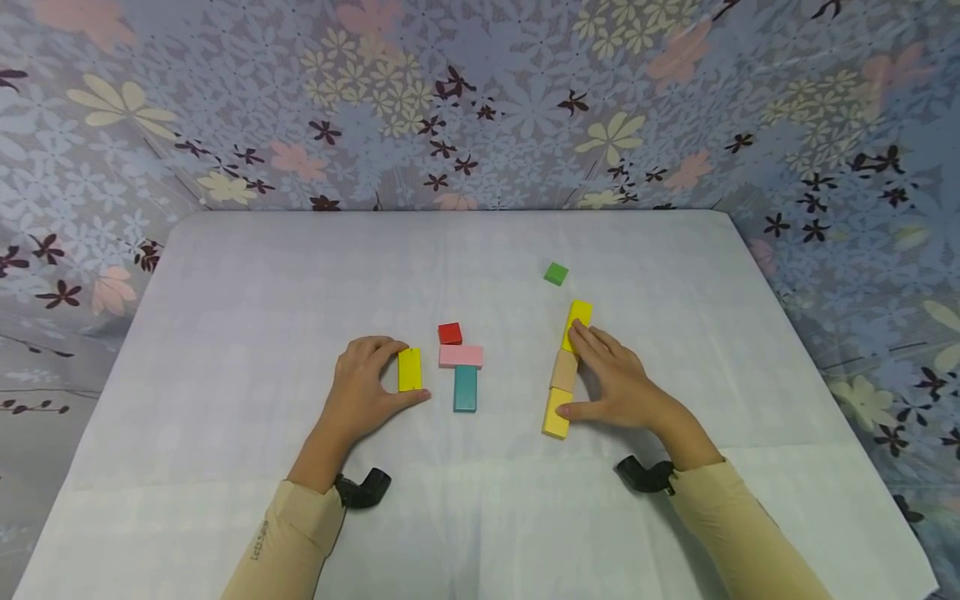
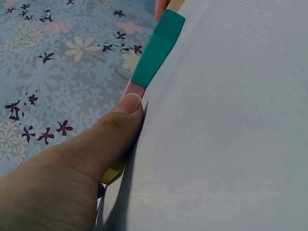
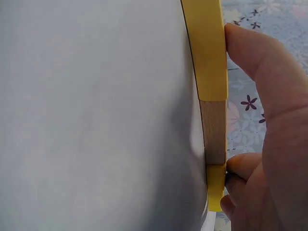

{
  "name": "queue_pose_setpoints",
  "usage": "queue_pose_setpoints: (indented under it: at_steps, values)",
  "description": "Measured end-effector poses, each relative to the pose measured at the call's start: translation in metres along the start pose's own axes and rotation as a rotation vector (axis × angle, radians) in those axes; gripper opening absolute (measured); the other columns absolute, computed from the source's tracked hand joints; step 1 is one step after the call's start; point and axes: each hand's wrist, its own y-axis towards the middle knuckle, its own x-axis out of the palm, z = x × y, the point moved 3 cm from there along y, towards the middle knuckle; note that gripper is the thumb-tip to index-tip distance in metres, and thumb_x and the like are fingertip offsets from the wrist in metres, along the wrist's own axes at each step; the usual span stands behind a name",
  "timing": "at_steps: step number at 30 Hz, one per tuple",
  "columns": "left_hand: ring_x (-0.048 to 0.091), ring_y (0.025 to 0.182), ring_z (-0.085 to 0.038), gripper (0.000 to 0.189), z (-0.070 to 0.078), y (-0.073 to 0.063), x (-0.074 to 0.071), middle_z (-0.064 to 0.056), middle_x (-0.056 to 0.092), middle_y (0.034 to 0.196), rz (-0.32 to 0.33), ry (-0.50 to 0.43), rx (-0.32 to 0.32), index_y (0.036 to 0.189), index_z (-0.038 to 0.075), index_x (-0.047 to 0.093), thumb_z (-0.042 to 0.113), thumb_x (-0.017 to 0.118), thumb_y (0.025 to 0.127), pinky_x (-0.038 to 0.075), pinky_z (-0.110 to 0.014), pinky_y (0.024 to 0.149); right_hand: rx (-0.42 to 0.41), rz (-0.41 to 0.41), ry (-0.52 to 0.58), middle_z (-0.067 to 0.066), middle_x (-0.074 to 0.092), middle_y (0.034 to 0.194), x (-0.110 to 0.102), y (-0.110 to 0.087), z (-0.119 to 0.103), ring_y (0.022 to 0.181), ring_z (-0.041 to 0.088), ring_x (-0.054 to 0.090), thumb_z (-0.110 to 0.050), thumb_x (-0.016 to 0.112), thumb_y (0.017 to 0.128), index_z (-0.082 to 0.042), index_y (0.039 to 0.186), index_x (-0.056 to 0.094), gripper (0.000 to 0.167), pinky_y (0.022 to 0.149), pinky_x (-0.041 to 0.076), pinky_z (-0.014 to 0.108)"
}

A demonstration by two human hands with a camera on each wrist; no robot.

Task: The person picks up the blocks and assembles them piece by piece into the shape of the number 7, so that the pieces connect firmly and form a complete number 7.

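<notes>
Over on the left, the person's left hand [image 1: 363,375] pinches a yellow block [image 1: 409,369] on the white surface [image 1: 300,267], thumb at its near end and fingers at its far end. Just right of that, a red block [image 1: 450,334] sits against the far side of a pink block [image 1: 450,356], which lies crosswise, and a teal block [image 1: 465,389] runs nearward from the pink one. Further right, a row stands end to end: a pale yellow block [image 1: 554,425] nearest, a bare wooden block [image 1: 564,372], then a bright yellow block [image 1: 575,313], with a small green block [image 1: 556,274] beyond its far end. The right hand [image 1: 618,379], well apart from the left, spans the row from its right side, thumb touching the near block, fingertips touching the far one.
</notes>
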Motion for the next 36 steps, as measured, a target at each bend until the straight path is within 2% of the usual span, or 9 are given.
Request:
queue_pose_setpoints:
  at_steps: [5, 8, 12, 15, 20, 25, 33, 36]
  values:
    - [0.041, 0.131, -0.032, 0.072, 0.001, -0.002, 0.001, -0.011, 0.055, 0.133, 0.005, -0.001, -0.006, 0.129, 0.013, 0.061, 0.051, 0.083, 0.073, 0.032, -0.056, 0.112, -0.002, 0.004, 0.019, 0.003, 0.002, 0.169, 0.000, 0.001, 0.002, 0.155, 0.033, -0.002, -0.064, 0.076, 0.074, -0.015, 0.161, 0.006, 0.122, 0.118, 0.007, 0.066]
    - [0.041, 0.131, -0.032, 0.071, 0.001, -0.003, 0.002, -0.011, 0.056, 0.133, 0.006, 0.001, -0.007, 0.129, 0.013, 0.061, 0.051, 0.083, 0.073, 0.032, -0.056, 0.112, -0.016, 0.045, 0.020, 0.003, 0.006, 0.169, -0.002, 0.004, 0.003, 0.155, 0.031, -0.002, -0.064, 0.076, 0.074, -0.016, 0.161, 0.010, 0.120, 0.117, 0.007, 0.066]
    - [0.041, 0.131, -0.032, 0.071, 0.001, -0.003, 0.003, -0.010, 0.056, 0.133, 0.008, 0.004, -0.009, 0.129, 0.014, 0.061, 0.051, 0.083, 0.073, 0.032, -0.055, 0.112, -0.057, 0.111, 0.011, 0.004, 0.018, 0.167, -0.007, 0.013, -0.002, 0.155, 0.031, 0.002, -0.061, 0.075, 0.078, -0.016, 0.159, 0.020, 0.108, 0.117, 0.009, 0.066]
    - [0.041, 0.131, -0.032, 0.071, 0.001, -0.004, 0.003, -0.010, 0.056, 0.133, 0.008, 0.007, -0.011, 0.129, 0.014, 0.061, 0.052, 0.083, 0.073, 0.032, -0.056, 0.112, -0.080, 0.122, 0.007, 0.005, 0.027, 0.164, -0.010, 0.020, -0.011, 0.155, 0.032, 0.006, -0.059, 0.072, 0.082, -0.016, 0.157, 0.028, 0.097, 0.118, 0.010, 0.065]
    - [0.041, 0.131, -0.031, 0.072, 0.002, -0.005, 0.004, -0.010, 0.056, 0.133, 0.011, 0.013, -0.013, 0.130, 0.015, 0.061, 0.052, 0.083, 0.073, 0.032, -0.055, 0.113, -0.087, 0.092, 0.004, 0.003, 0.039, 0.158, -0.016, 0.034, -0.031, 0.153, 0.031, 0.014, -0.057, 0.068, 0.087, -0.019, 0.152, 0.039, 0.080, 0.119, 0.013, 0.063]
    - [0.042, 0.131, -0.031, 0.071, 0.004, -0.006, 0.005, -0.010, 0.056, 0.133, 0.014, 0.010, -0.017, 0.129, 0.015, 0.061, 0.052, 0.083, 0.073, 0.032, -0.055, 0.113, -0.122, 0.018, -0.023, 0.001, 0.046, 0.153, -0.016, 0.049, -0.053, 0.149, 0.030, 0.023, -0.051, 0.068, 0.090, -0.023, 0.150, 0.044, 0.070, 0.118, 0.023, 0.059]
    - [0.042, 0.131, -0.031, 0.072, 0.005, -0.007, 0.006, -0.009, 0.056, 0.133, 0.015, 0.015, -0.023, 0.130, 0.015, 0.061, 0.053, 0.083, 0.073, 0.032, -0.055, 0.112, -0.311, -0.057, -0.157, -0.004, 0.055, 0.144, -0.005, 0.072, -0.083, 0.138, 0.024, 0.040, -0.043, 0.069, 0.092, -0.026, 0.147, 0.047, 0.062, 0.116, 0.034, 0.051]
    - [0.041, 0.131, -0.031, 0.073, 0.005, -0.008, 0.007, -0.010, 0.056, 0.134, 0.016, 0.020, -0.021, 0.130, 0.014, 0.061, 0.053, 0.083, 0.073, 0.032, -0.056, 0.113, -0.357, -0.089, -0.216, -0.004, 0.057, 0.141, -0.001, 0.078, -0.092, 0.135, 0.022, 0.044, -0.041, 0.070, 0.091, -0.030, 0.147, 0.047, 0.062, 0.115, 0.037, 0.046]
